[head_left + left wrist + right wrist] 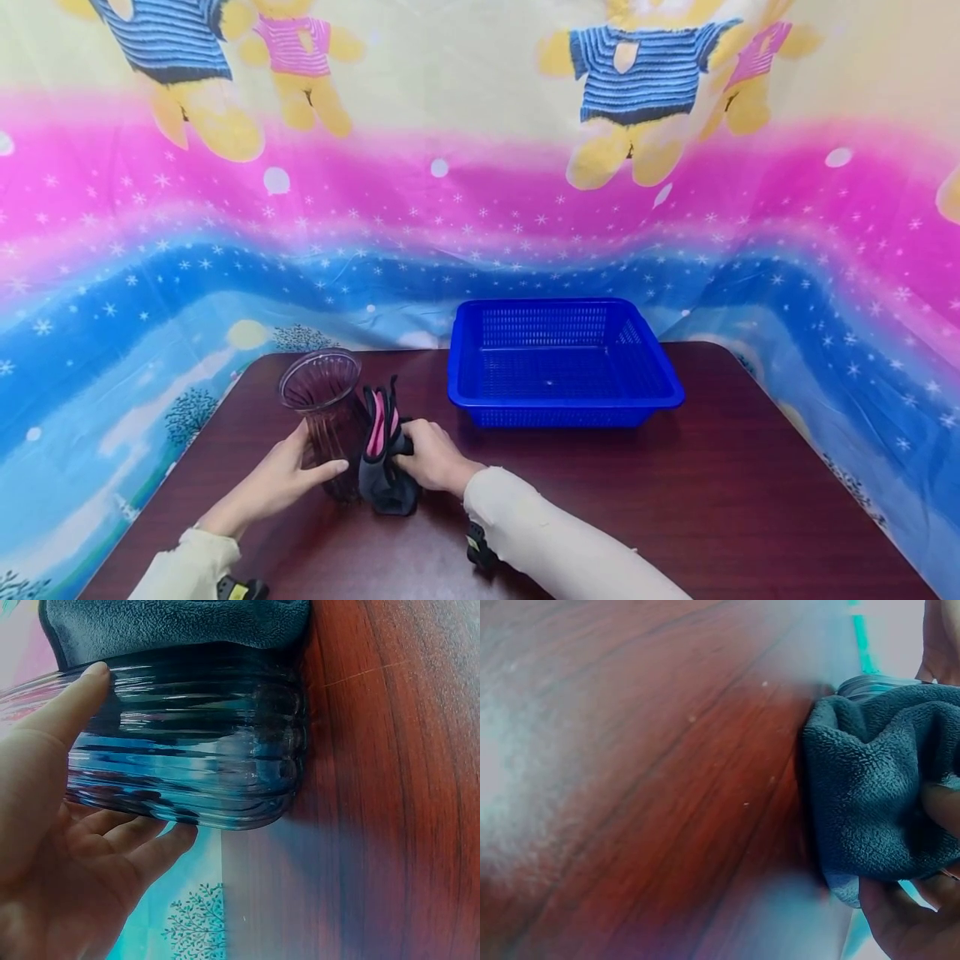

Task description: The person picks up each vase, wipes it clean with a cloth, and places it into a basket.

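Note:
A ribbed, purplish clear glass vase (330,425) with a flared rim is near the left part of the table. My left hand (281,475) holds it, with the thumb on the near side and the fingers on the far side, also seen on the vase (195,742) in the left wrist view. Directly right of the vase is a folded dark grey fleecy cloth (386,483) with pink inside and black edging. My right hand (435,458) grips the cloth from its right side. In the right wrist view the fleecy cloth (870,780) covers most of the vase.
A blue plastic basket (566,408) with perforated walls stands at the back of the table, right of the hands. The dark reddish wooden table (637,500) has rounded far corners. Behind it hangs a colourful printed curtain (465,192).

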The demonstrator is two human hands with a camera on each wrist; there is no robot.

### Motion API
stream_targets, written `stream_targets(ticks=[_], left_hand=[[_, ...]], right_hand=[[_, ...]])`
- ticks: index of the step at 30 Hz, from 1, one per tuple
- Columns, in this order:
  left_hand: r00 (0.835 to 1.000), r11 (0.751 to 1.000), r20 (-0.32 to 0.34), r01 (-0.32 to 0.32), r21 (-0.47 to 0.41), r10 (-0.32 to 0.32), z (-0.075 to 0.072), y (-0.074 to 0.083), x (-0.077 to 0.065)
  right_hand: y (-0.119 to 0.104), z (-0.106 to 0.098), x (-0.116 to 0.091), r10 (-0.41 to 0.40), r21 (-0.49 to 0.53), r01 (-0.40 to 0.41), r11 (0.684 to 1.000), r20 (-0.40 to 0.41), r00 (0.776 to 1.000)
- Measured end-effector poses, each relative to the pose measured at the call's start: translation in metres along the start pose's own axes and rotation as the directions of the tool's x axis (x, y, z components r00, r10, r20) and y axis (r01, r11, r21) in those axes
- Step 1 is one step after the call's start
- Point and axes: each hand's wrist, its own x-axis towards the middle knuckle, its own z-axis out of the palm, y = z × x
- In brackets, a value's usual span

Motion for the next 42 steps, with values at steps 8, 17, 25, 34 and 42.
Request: stream_targets(ticks=[8,17,25,34,42], left_hand=[[1.000,0.999,-0.005,-0.009,0.034,0.009,-0.001,0.003,-0.001],[0.998,0.998,-0.006,-0.058,0.024,0.059,-0.002,0.003,-0.002],[0.996,0.996,0.013,-0.083,-0.012,0.084,-0.002,-0.001,-0.001],[0.997,0.996,0.018,-0.075,-0.048,0.076,-0.001,-0.005,-0.002],[0.998,0.998,0.025,-0.063,-0.029,0.063,-0.002,-0.004,-0.001]], right_hand=[[-0.005,-0.005,0.002,-0.030,0.008,0.030,1.000,0.000,1.000],[-0.016,-0.014,0.008,-0.075,0.049,0.075,0.996,-0.001,0.997],[-0.031,-0.025,0.010,-0.088,0.079,0.090,0.993,-0.027,0.996],[-0.047,-0.036,0.013,-0.100,0.087,0.105,0.991,-0.056,0.993],[-0.056,-0.044,0.016,-0.106,0.095,0.110,0.989,-0.049,0.993]])
